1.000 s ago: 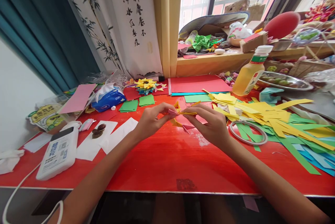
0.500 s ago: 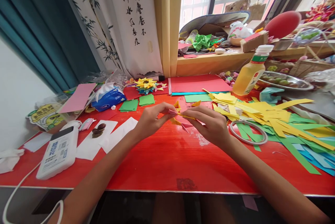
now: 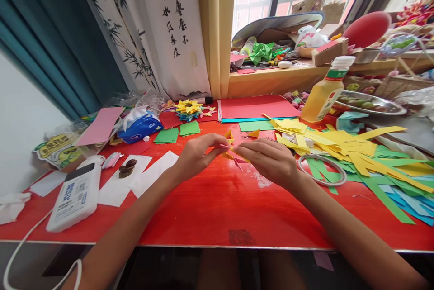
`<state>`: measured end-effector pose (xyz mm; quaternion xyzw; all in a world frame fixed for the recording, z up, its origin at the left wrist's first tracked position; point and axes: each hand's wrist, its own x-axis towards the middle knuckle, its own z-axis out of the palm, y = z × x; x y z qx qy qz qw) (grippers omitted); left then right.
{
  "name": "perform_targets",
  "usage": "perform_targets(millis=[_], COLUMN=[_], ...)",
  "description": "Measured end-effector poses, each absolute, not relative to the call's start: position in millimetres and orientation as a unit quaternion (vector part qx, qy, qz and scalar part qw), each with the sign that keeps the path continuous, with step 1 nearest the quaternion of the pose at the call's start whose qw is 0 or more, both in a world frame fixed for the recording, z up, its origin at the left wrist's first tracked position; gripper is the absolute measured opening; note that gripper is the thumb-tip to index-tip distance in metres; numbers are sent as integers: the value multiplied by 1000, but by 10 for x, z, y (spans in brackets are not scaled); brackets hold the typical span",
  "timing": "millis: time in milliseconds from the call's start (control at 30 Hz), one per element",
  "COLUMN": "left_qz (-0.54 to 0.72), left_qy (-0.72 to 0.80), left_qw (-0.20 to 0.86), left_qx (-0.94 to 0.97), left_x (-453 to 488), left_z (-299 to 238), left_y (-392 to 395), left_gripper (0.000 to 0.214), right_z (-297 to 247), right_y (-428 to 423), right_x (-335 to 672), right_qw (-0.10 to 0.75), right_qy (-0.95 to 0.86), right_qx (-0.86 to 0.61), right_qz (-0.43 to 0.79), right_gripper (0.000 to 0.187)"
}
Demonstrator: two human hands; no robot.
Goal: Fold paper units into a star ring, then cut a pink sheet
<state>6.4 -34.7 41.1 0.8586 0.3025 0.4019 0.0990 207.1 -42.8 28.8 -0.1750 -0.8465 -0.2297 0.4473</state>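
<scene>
Over the middle of the red table, my left hand (image 3: 199,153) pinches a small piece of folded pink paper (image 3: 224,146) between thumb and fingers. My right hand (image 3: 271,158) is closed close beside it, its fingers together on a folded yellow paper piece (image 3: 244,159) that they mostly cover. Whether the pink and yellow pieces are joined is hidden by the fingers. Just beyond the hands lie more folded yellow pieces (image 3: 254,133). A pink pointed piece (image 3: 239,163) shows below the fingertips.
Yellow strips (image 3: 339,147) and green strips (image 3: 384,192) spread at right, beside a tape roll (image 3: 322,170) and a juice bottle (image 3: 323,93). Behind stand a layered paper star (image 3: 189,110) and red sheets (image 3: 257,107). Green squares (image 3: 167,136), tissues (image 3: 139,128) and a white device (image 3: 74,197) lie left.
My right hand has tipped slightly, its fingers now lying over the yellow piece and covering more of it. The left hand keeps its pinch in nearly the same place.
</scene>
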Motion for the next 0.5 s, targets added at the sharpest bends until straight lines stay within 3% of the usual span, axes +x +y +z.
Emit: perform_targets(millis=[167, 500], left_qz=[399, 399], left_qy=[315, 328], left_qw=[100, 86], left_qx=[855, 852], left_x=[72, 62], left_z=[402, 399], left_y=[-349, -340], left_gripper=[9, 11], right_z=[296, 217], right_y=[-455, -409], right_x=[2109, 2056], right_qw=[383, 454], right_qy=[-844, -851], right_qx=[-171, -196], right_qz=[-334, -178], right_gripper=[22, 26])
